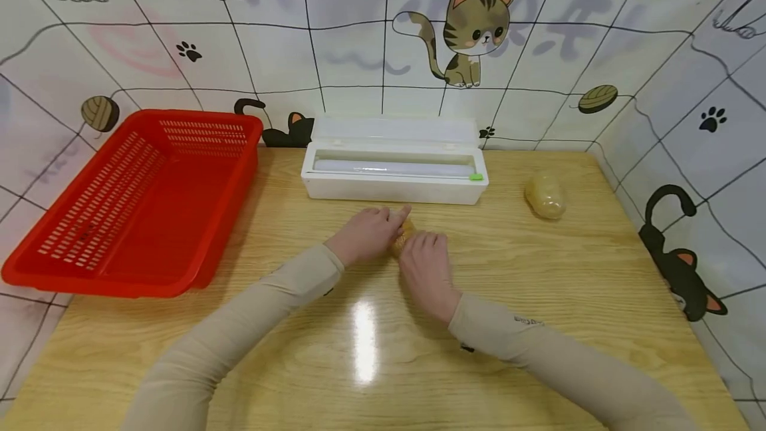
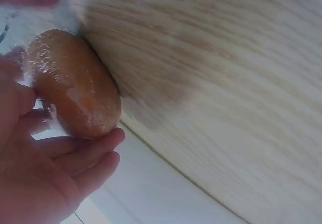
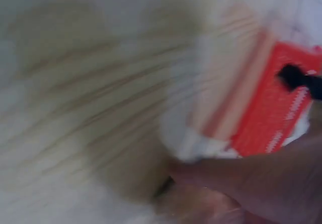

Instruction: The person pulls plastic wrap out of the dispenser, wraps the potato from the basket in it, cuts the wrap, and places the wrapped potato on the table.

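A smooth orange-brown oblong item [image 2: 80, 85], wrapped in shiny cling film, lies on the table in front of the white film box. Its kind is not certain. My left hand [image 1: 368, 233] holds it from the far left side, the fingers bent along it in the left wrist view. At its near end my right hand [image 1: 427, 271] has curled fingers on the wrap. Loose clear film [image 2: 65, 12] bunches there, near a blurred finger of the right hand. The right wrist view is blurred and shows little of the item.
Behind the hands stands the white film box [image 1: 389, 189], lid raised, with a film roll [image 1: 395, 167] and a green slider [image 1: 475, 177]. To the left is a red perforated basket [image 1: 206, 245]. A yellowish film-wrapped lump [image 1: 546, 195] sits at the right.
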Action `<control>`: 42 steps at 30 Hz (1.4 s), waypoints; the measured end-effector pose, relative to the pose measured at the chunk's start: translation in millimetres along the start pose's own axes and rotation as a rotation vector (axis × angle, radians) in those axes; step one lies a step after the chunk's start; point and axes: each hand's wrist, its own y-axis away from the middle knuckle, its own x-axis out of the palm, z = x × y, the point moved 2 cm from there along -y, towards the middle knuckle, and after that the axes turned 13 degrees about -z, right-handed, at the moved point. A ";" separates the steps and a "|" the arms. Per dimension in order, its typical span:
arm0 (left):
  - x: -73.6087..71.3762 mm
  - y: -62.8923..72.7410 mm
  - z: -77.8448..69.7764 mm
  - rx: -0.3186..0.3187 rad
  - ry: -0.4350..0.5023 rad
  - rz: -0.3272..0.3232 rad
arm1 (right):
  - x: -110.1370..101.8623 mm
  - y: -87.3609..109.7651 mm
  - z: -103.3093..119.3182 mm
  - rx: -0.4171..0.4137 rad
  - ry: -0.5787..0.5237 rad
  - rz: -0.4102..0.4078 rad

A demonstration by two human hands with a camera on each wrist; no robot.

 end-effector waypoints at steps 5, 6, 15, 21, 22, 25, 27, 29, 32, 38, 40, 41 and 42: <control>3.9 0.0 1.1 -0.052 0.024 0.097 | 12.3 0.2 -3.6 0.012 -0.161 0.127; 4.7 0.3 1.8 -0.063 0.016 0.103 | 13.3 0.8 -5.6 0.026 -0.208 0.148; 5.8 2.3 4.1 -0.062 -0.021 0.076 | 24.8 -1.7 -48.6 0.302 -0.837 0.273; 4.9 2.3 4.3 -0.084 -0.018 0.084 | 42.3 -2.4 -67.9 0.504 -1.312 0.483; 4.8 2.2 4.1 -0.084 -0.013 0.081 | 45.8 -1.1 -69.0 0.551 -1.368 0.518; 5.3 1.6 3.7 -0.077 -0.008 0.066 | 56.0 3.9 -70.1 0.730 -1.563 0.619; 6.2 1.6 3.5 -0.068 -0.015 0.048 | 61.2 6.8 -70.1 0.860 -1.653 0.678; 7.8 1.6 2.6 -0.057 -0.033 0.029 | 65.4 9.9 -70.0 0.975 -1.709 0.716; 9.3 1.4 1.1 -0.044 -0.060 0.000 | 69.0 12.6 -69.9 1.076 -1.736 0.741; 6.4 0.3 -0.6 -0.003 -0.105 -0.012 | 73.4 11.6 -70.5 1.090 -1.912 0.791; 7.1 -0.6 -1.5 0.007 -0.055 0.022 | 76.5 12.5 -71.0 1.087 -1.949 0.815; 7.5 -1.0 -2.4 0.016 -0.017 0.047 | 77.9 12.8 -71.7 1.076 -1.965 0.827; 8.5 -0.9 -2.9 0.027 0.016 0.072 | 79.4 13.1 -72.2 1.069 -1.976 0.838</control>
